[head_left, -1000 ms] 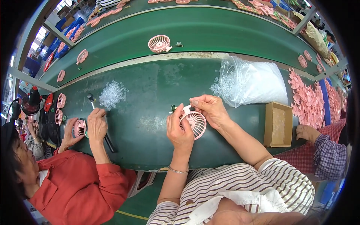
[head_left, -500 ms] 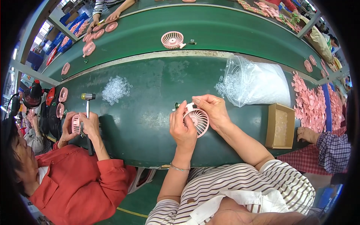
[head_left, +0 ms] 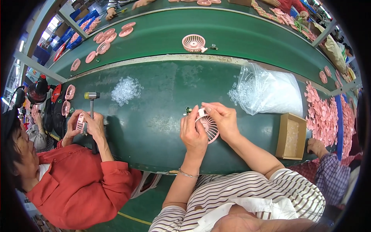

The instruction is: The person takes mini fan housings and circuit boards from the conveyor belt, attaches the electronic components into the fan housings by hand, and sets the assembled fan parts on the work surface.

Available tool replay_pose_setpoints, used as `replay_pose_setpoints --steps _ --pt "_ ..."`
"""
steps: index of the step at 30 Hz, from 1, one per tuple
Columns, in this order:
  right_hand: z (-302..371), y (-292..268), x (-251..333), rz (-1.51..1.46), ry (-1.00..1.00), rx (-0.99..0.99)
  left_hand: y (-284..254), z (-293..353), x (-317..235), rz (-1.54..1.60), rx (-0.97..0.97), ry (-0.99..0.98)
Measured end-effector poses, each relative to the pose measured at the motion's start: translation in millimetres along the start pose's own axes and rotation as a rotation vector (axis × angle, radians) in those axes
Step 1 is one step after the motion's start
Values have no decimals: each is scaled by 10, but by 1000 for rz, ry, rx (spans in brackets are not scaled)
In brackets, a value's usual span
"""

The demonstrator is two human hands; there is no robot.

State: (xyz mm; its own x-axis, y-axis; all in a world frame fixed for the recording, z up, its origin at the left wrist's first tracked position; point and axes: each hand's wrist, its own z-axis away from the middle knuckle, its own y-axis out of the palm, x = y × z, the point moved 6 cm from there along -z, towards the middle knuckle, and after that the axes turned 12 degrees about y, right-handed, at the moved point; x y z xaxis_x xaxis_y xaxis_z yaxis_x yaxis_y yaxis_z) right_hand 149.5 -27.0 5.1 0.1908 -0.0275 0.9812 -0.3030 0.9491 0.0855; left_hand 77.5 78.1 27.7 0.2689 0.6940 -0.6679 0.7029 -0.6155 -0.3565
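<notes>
Above the green table I hold a round, slatted pink fan housing (head_left: 211, 131) with both hands. My left hand (head_left: 194, 136) is closed around its left side, hiding part of the slats. My right hand (head_left: 225, 123) pinches with thumb and forefinger at the white neck piece (head_left: 201, 112) on the housing's upper edge. A small green circuit board (head_left: 188, 111) shows just beyond my left fingertips. My fingers cover where the board and the neck meet, so I cannot tell how they are joined.
Clear little rings lie in a pile (head_left: 126, 91) and spill from a plastic bag (head_left: 270, 91). A cardboard box (head_left: 291, 136) and pink fan blades (head_left: 322, 116) are at right. At left, a co-worker in red holds a hammer (head_left: 92, 112) and a housing. Beyond runs a conveyor belt (head_left: 154, 42).
The whole view has shifted slightly. On the belt, the pink housing and discs have moved rightward. My hands keep nearly the same grip on the fan housing.
</notes>
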Motion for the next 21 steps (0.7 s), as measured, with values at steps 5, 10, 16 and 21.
replay_pose_setpoints --steps 5,10,16,21 --pt "327 223 207 534 -460 -91 -16 66 89 7 -47 -85" --pt "219 234 322 501 -336 145 -79 6 111 35 -100 -95" --pt "-53 51 118 -133 203 275 -56 3 83 104 -69 -86" --pt "-174 22 76 -159 239 324 -52 5 52 124 -43 -92"
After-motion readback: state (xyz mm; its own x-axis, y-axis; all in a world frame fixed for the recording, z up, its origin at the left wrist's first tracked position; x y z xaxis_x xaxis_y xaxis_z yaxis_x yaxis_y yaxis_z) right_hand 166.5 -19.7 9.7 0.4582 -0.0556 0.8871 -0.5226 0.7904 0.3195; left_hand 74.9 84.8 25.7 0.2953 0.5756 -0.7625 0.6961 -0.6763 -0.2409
